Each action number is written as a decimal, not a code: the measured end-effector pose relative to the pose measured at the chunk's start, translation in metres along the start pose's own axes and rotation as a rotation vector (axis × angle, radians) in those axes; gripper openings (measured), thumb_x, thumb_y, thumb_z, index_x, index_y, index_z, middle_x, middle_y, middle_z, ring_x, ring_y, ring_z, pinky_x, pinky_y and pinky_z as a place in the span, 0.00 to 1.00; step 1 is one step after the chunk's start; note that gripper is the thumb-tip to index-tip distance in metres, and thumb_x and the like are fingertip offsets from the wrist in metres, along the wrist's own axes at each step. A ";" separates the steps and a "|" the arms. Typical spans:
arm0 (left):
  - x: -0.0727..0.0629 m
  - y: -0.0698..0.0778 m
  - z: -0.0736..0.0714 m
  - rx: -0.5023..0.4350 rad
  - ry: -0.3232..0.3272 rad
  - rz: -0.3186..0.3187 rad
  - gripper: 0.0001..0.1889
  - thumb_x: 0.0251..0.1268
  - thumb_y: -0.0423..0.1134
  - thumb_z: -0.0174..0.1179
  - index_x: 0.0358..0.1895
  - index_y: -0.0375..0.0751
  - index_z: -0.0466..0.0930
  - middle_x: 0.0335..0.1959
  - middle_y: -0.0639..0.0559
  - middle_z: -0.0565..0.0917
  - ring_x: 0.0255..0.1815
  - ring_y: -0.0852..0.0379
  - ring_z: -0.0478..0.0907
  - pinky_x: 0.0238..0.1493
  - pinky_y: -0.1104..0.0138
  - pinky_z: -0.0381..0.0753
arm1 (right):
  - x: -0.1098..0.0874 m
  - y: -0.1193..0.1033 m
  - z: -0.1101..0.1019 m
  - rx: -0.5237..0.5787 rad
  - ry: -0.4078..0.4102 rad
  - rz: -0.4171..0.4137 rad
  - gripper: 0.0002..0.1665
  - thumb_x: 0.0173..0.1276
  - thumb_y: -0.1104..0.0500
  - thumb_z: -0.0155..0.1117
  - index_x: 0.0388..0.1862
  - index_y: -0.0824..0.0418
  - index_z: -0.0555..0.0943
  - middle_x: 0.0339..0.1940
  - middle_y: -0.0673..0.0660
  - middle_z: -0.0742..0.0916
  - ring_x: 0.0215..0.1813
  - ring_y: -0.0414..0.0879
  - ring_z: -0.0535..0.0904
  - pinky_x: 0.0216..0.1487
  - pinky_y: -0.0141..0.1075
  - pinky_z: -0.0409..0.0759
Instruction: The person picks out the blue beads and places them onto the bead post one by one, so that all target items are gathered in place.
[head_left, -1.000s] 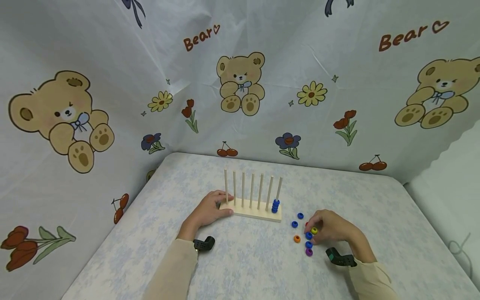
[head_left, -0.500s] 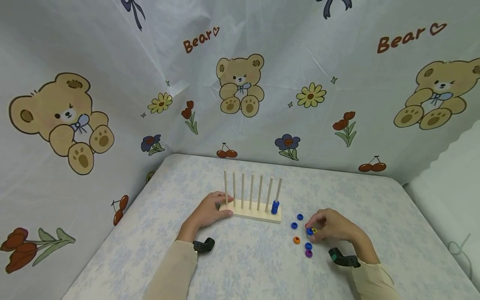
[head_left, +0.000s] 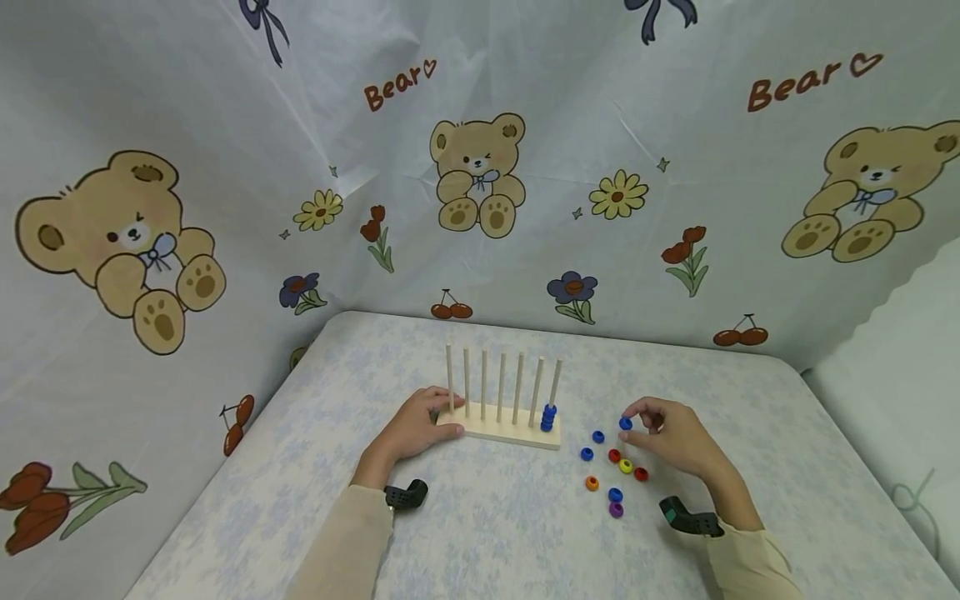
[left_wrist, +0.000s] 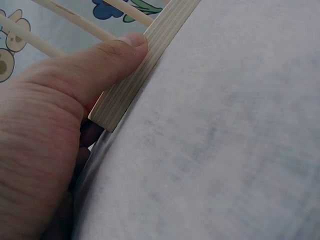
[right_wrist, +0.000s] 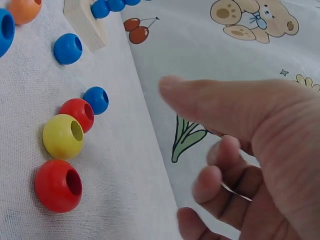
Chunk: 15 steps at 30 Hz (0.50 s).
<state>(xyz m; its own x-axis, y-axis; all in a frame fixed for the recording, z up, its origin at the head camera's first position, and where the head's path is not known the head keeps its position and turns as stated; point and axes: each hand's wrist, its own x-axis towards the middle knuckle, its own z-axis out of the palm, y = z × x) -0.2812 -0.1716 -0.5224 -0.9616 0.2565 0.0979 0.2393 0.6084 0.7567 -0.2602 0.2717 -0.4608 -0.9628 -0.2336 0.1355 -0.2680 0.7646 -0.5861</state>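
My left hand [head_left: 411, 427] grips the left end of a wooden peg stand [head_left: 498, 428], thumb along the base's front edge and fingers behind. In the left wrist view the thumb presses the side of the base [left_wrist: 125, 92]. Upright pegs line the stand, and a short stack of blue beads [head_left: 549, 418] sits on the rightmost one. Right of the stand, my right hand [head_left: 675, 435] pinches a blue bead [head_left: 626, 423] between thumb and fingertips, above the loose beads. The right wrist view hides that bead behind the thumb [right_wrist: 215, 102].
Loose beads lie right of the stand: two red, including one nearer the hand [head_left: 641, 474], a yellow [head_left: 626, 467], an orange [head_left: 592, 482], a purple [head_left: 616, 510] and several blue, one beside the purple [head_left: 615, 495]. A bear-print sheet [head_left: 375, 167] hangs behind the table.
My right hand has lifted the blue bead from among the loose beads and moved it away from me, uncovering the red and yellow beads. The left hand keeps its grip on the stand.
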 end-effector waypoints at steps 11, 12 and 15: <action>0.000 -0.001 0.001 0.025 -0.005 0.000 0.26 0.55 0.63 0.71 0.59 0.73 0.81 0.65 0.64 0.76 0.72 0.52 0.67 0.72 0.44 0.66 | -0.001 -0.005 -0.003 -0.025 0.247 0.054 0.19 0.63 0.50 0.76 0.49 0.56 0.84 0.28 0.53 0.75 0.29 0.44 0.68 0.22 0.31 0.64; 0.000 -0.001 0.001 0.024 -0.003 -0.004 0.26 0.54 0.62 0.72 0.59 0.73 0.81 0.65 0.64 0.75 0.72 0.52 0.67 0.72 0.44 0.66 | -0.001 -0.006 -0.003 -0.018 0.261 0.045 0.19 0.63 0.50 0.76 0.49 0.56 0.84 0.29 0.53 0.75 0.29 0.44 0.68 0.22 0.31 0.64; -0.001 0.000 0.002 0.008 -0.008 -0.010 0.25 0.55 0.61 0.72 0.58 0.72 0.81 0.66 0.64 0.75 0.73 0.52 0.67 0.72 0.44 0.66 | -0.002 -0.009 -0.005 -0.020 0.302 0.024 0.18 0.62 0.51 0.76 0.48 0.57 0.84 0.28 0.53 0.75 0.28 0.43 0.67 0.21 0.30 0.65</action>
<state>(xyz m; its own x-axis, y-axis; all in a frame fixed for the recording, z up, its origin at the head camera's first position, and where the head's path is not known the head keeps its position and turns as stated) -0.2802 -0.1702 -0.5239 -0.9628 0.2562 0.0856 0.2311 0.6171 0.7522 -0.2566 0.2688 -0.4517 -0.9344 -0.0286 0.3552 -0.2430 0.7801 -0.5765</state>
